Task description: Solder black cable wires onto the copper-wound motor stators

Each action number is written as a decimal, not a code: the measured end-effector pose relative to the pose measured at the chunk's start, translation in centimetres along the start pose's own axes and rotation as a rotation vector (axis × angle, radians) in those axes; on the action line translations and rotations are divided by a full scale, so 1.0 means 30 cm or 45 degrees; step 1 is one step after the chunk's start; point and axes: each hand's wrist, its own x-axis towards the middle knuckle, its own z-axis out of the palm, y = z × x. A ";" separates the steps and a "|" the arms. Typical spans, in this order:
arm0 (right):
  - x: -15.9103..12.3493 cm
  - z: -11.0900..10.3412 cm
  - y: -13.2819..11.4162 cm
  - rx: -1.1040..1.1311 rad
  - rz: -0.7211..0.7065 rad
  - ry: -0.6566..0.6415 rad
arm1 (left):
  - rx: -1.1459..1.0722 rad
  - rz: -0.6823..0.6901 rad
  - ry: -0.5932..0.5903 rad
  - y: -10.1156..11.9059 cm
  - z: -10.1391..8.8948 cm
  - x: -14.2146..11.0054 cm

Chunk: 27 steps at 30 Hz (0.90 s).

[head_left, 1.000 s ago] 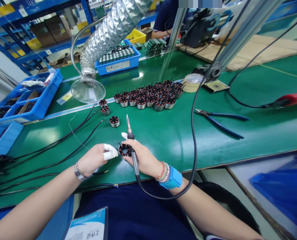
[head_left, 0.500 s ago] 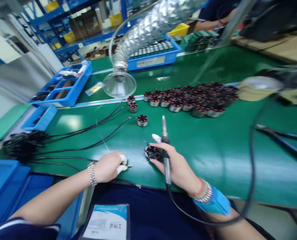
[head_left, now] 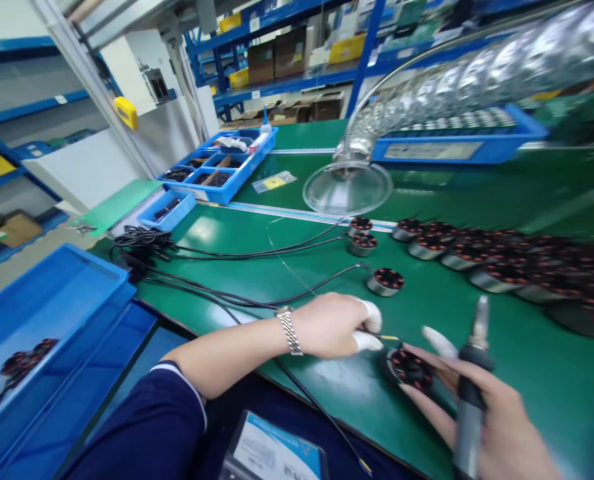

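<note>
Between the white-covered thumb and finger of my left hand [head_left: 334, 325] is the end of a black cable, its thin yellow wire [head_left: 389, 338] poking out to the right. My right hand [head_left: 497, 407] pinches a round motor stator [head_left: 411, 370] with copper windings by its edges. A soldering iron [head_left: 471, 407] also rests in that hand, its metal tip pointing up and away. The wire end is close to the stator; whether they touch I cannot tell. Just beyond, another stator [head_left: 385, 281] stands on the green mat with a black cable at it.
Rows of stators [head_left: 507, 267] fill the right side. A clear fume hood [head_left: 347, 190] on a silver duct hangs over the mat. Black cables [head_left: 141, 243] lie bundled at left, near blue parts trays [head_left: 221, 190]. A blue bin [head_left: 67, 280] stands at lower left.
The view has swung left, so the bench appears shifted right. My hands have come closer together, bringing the wire end near the stator. Both keep their hold.
</note>
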 end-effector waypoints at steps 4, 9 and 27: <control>0.012 -0.016 -0.034 -0.109 -0.080 -0.116 | -0.373 -0.073 0.110 -0.042 -0.003 0.011; 0.050 -0.043 -0.117 -0.200 -0.114 -0.041 | -0.636 -0.161 0.026 -0.077 0.003 0.006; 0.133 0.004 -0.260 -0.116 -0.267 -0.049 | -0.610 -0.001 0.016 -0.068 -0.011 -0.014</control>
